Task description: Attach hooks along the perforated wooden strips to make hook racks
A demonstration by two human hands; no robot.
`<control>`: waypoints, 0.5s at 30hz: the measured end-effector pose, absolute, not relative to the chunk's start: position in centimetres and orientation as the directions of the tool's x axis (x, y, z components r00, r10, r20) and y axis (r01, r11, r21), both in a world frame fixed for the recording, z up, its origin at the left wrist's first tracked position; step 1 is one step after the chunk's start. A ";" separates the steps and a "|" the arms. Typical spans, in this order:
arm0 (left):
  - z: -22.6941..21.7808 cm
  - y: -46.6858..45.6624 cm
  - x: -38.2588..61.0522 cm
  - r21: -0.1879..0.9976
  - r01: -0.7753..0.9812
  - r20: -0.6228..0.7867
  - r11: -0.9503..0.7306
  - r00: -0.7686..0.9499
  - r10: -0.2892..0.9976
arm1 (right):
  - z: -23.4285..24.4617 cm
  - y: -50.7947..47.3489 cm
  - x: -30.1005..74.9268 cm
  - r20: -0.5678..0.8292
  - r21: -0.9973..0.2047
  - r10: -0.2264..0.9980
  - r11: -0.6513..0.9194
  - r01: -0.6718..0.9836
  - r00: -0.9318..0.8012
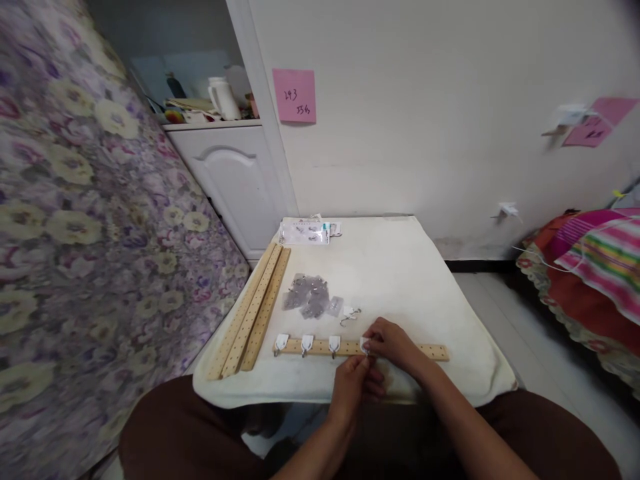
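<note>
Hook pinched by left hand and right hand, clear package apparently holding others.

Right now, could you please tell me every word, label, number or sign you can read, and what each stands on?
"243": on the left pink note on the wall; I cannot read the handwritten characters below it for certain.
Right pink note: writing too blurred to read.
Clear package at the back of the table: print too small to read.
</note>
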State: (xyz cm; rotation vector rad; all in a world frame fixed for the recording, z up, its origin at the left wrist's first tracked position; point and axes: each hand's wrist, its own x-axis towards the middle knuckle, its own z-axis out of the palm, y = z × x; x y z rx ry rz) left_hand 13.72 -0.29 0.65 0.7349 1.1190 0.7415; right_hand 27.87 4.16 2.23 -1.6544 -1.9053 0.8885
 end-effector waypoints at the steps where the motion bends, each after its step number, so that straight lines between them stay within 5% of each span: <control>1: 0.6 -0.3 13.7 0.819 -0.141 -0.511 0.556 0.261 0.819 | 2.2 4.1 27.9 -0.072 -0.734 0.982 0.065 0.676 -0.172; 15: 0.4 -0.3 13.6 0.827 -0.140 -0.500 0.544 0.261 0.826 | 2.5 3.9 28.0 0.018 -0.718 0.978 0.159 0.678 -0.210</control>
